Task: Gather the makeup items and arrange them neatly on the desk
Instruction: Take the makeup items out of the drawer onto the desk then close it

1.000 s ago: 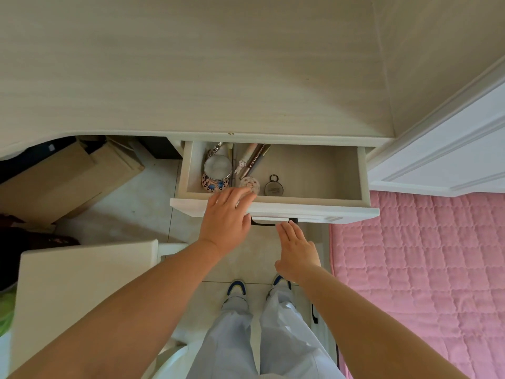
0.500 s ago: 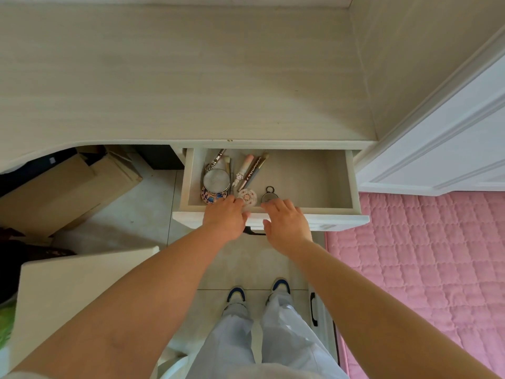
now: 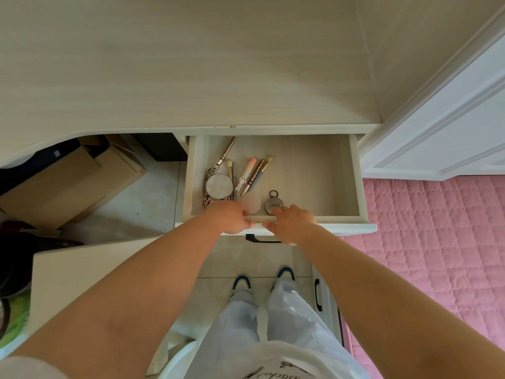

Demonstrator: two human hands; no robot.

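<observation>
At the drawer's point(image 3: 355, 181) front edge, both the left hand point(image 3: 232, 218) and right hand point(image 3: 293, 222) gripped the rim; makeup items point(image 3: 252, 175) lay in its front-left corner.

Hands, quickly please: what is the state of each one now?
Left hand: curled over the drawer's front edge.
Right hand: gripping the same edge.

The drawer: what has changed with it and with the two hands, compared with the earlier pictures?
The drawer has come further out. The right hand rose from below the front to grip the front edge; the left hand, first reaching over it, now grips it too. The round mirror, the pens and the small tin lie as before.
</observation>
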